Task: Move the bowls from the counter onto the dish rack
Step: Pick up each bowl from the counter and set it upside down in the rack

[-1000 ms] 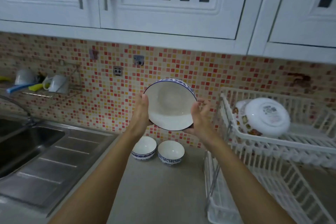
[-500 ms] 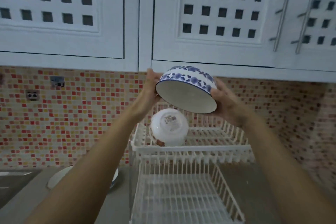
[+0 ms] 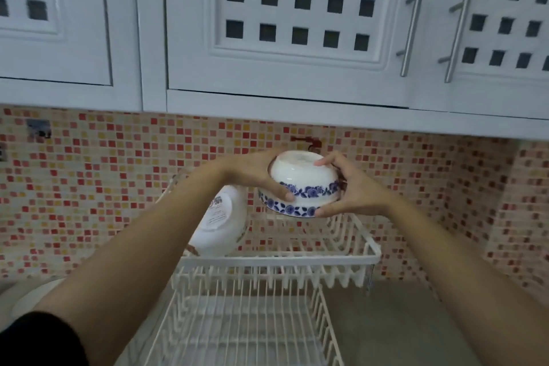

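Note:
A white bowl with a blue flower band [image 3: 301, 184] is held upside down, its base up, just above the upper tier of the white wire dish rack [image 3: 279, 260]. My left hand [image 3: 252, 175] grips its left side and my right hand [image 3: 347, 187] grips its right side. A white plate-like dish with a printed label [image 3: 218, 224] leans on edge in the left part of the upper tier, partly behind my left forearm. The rack's lower tier [image 3: 237, 327] holds nothing visible.
White wall cabinets [image 3: 297, 24] with metal handles hang low over the rack. A red and yellow mosaic tile wall stands behind. Grey counter [image 3: 401, 330] runs to the right of the rack. A pale round object [image 3: 32, 297] shows at the lower left, mostly hidden.
Both hands carried the bowl from above the counter rightward to the rack. They turned it from facing me to fully upside down and lowered it toward the upper tier.

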